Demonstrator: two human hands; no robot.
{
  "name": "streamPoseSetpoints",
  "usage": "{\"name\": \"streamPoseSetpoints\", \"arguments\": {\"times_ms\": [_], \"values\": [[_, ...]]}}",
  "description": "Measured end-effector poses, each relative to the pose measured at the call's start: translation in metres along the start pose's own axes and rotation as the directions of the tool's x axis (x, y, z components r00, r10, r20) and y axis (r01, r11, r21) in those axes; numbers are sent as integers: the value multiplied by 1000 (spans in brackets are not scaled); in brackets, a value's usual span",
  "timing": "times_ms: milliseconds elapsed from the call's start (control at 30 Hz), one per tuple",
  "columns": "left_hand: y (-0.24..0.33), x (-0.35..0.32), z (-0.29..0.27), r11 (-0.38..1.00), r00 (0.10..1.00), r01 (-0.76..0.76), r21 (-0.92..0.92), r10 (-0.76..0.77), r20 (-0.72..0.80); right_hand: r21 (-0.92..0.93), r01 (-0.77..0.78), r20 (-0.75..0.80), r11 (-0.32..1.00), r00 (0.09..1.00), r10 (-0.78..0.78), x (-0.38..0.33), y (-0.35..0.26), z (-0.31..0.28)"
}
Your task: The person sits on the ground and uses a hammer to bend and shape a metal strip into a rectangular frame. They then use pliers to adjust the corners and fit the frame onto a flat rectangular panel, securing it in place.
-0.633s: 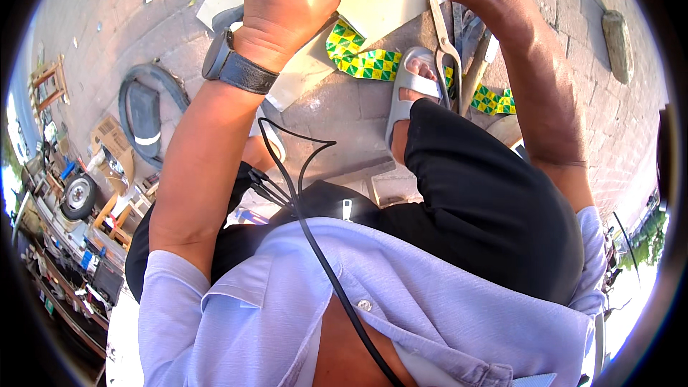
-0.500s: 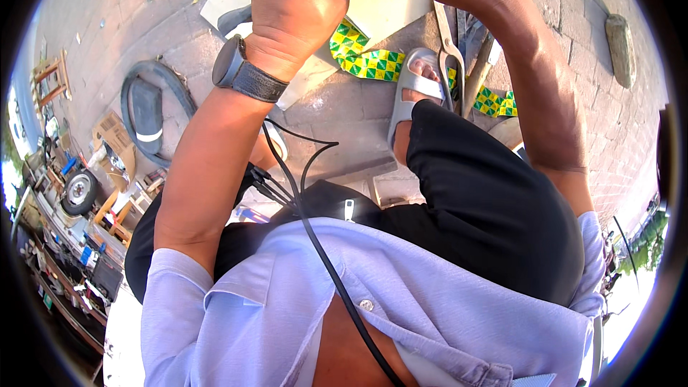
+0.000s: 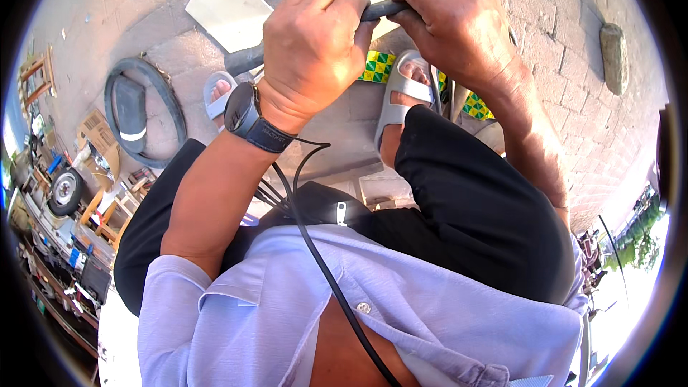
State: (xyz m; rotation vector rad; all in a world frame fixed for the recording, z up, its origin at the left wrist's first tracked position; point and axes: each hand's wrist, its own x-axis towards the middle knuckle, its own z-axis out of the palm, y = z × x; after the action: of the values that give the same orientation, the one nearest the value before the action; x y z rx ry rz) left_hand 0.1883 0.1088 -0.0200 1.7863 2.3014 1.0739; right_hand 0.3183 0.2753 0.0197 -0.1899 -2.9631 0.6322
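Up at the top middle, a dark grey rubber tube [image 3: 385, 10] spans the short gap between my two fists. My left hand [image 3: 315, 46], below which a black watch is strapped, is closed around one part of it. My right hand [image 3: 455, 21] grips it a little farther right, with the thumb along its underside. A thicker dark piece [image 3: 244, 61] pokes out left of my left hand; whether it joins the tube is hidden. Beneath the hands lies a yellow-and-green patterned strip [image 3: 377, 67], partly covered.
A pale square board [image 3: 228, 7] lies on the brick paving left of my hands. Farther left is a dark rubber loop [image 3: 112, 116] with a dark pad inside. A short block [image 3: 614, 59] rests at far right. My sandaled foot [image 3: 398, 93] stands near the patterned strip.
Both hands have come down and nearer to me, bringing the tube into fuller view. The long-handled scissors seen beside the right foot are now mostly hidden by my right hand and arm.
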Motion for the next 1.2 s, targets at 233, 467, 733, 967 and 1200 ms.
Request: {"name": "streamPoseSetpoints", "arguments": {"times_ms": [233, 467, 733, 967, 1200], "values": [[14, -17, 2, 999, 998, 22, -27, -20, 67, 355, -67, -69, 932, 993, 98, -38, -1, -6], [14, -20, 5, 999, 1000, 6, -53, -4, 29, 712, 47, -386, 700, 860, 334, -79, 18, -23], [7, -8, 4, 999, 998, -14, -32, 15, 54, 448, -135, -269, 884, 923, 277, -85, 45, -15], [4, 3, -1, 998, 998, 19, -64, -16, 54, 431, -120, -195, 895, 955, 222, -62, 60, -10], [2, 11, -3, 996, 993, 58, -73, -51, 103, 557, -6, -199, 830, 970, 140, -50, 81, -6]]}}
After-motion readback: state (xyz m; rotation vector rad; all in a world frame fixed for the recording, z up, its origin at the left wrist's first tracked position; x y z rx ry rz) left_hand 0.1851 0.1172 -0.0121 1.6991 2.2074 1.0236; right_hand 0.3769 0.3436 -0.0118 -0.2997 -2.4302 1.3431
